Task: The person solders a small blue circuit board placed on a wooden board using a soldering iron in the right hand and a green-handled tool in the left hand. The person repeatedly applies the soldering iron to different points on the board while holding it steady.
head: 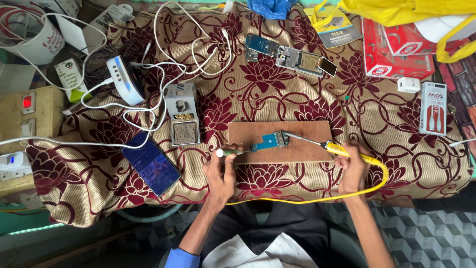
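While a patterned maroon and tan cloth [277, 99] covers the whole table, a thin brown wooden board [297, 136] lies near its front edge, at about 6 o'clock from the cloth's middle. On the board's near edge rests a small blue circuit board [269, 141], bare and flat. It looks light, stiff and easily damaged, so it would best be steadied by its edges, not its face.

At 3 o'clock from the circuit board, the right hand [353, 168] is closed around the yellow handle of a soldering iron [342, 150]. Its thin metal tip reaches the circuit board's right end, and its yellow cord [317, 198] loops back toward the person.

At 9 o'clock, the left hand [221, 171] pinches a slim green-handled tool [229, 152], fingers curled tight; its far end meets the circuit board's left edge.

Farther left lie a dark phone [151, 163] and a small grey stand [182, 119] with a cleaning sponge, under tangled white cables [163, 64].
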